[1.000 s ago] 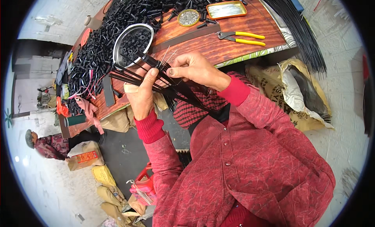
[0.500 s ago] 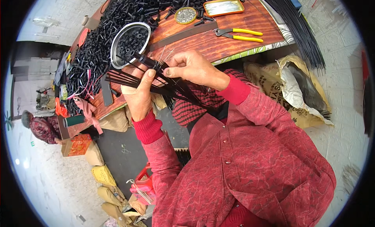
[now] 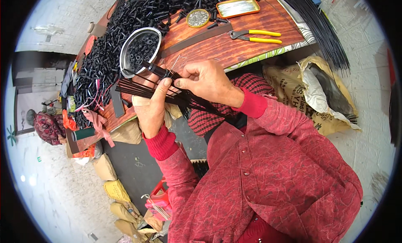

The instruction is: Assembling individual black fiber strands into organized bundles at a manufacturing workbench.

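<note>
My left hand (image 3: 153, 107) is closed around a bundle of thin black umbrella ribs (image 3: 176, 100), which fan out to its left and run together toward my lap. A black tubular runner (image 3: 157, 69) sticks up between its fingers and thumb, at the top of the ribs. My right hand (image 3: 211, 82) meets it from the right, thumb and forefinger pinched at the runner's lower end where the ribs join. What exactly lies in that pinch is too small and covered to make out. Just beyond my left hand stands a metal bowl (image 3: 121, 54) of small black ring-like parts.
A heap of black plastic tubes (image 3: 98, 61) covers the wooden table's far left. Yellow-handled nippers (image 3: 264, 33), an orange tray (image 3: 257, 7) of thin wires and a round dish (image 3: 197, 18) of metal bits lie behind my hands. Long black rods (image 3: 322, 33) overhang a sack (image 3: 284, 82) at right.
Both hands keep nearly the same hold; the right thumb has shifted slightly at the runner. The person at far left has moved beside the table's end, and the whole view has tilted a little.
</note>
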### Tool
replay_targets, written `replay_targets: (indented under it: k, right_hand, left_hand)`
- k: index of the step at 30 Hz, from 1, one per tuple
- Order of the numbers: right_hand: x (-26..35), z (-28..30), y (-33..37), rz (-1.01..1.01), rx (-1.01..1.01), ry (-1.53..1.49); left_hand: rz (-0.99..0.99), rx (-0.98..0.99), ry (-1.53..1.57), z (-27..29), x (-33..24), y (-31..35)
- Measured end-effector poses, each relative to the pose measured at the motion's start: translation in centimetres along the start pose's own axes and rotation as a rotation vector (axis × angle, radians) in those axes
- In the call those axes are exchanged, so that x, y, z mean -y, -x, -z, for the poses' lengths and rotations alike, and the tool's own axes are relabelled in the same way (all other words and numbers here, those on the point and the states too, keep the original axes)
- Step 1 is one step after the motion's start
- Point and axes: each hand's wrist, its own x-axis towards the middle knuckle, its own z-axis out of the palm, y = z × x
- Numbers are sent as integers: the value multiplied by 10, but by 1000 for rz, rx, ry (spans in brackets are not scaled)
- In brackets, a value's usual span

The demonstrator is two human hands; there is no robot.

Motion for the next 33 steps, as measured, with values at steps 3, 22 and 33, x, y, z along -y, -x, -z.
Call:
replay_targets:
  k: [3, 22, 33]
  right_hand:
    - [16, 7, 3, 36, 10, 123]
    - [0, 32, -21, -224, 612, -398]
    - [2, 15, -9, -17, 262, -9]
  left_hand:
    - [9, -22, 41, -4, 0, 1]
    - [4, 61, 124, 23, 19, 1]
    - [-19, 66, 8, 20, 16, 1]
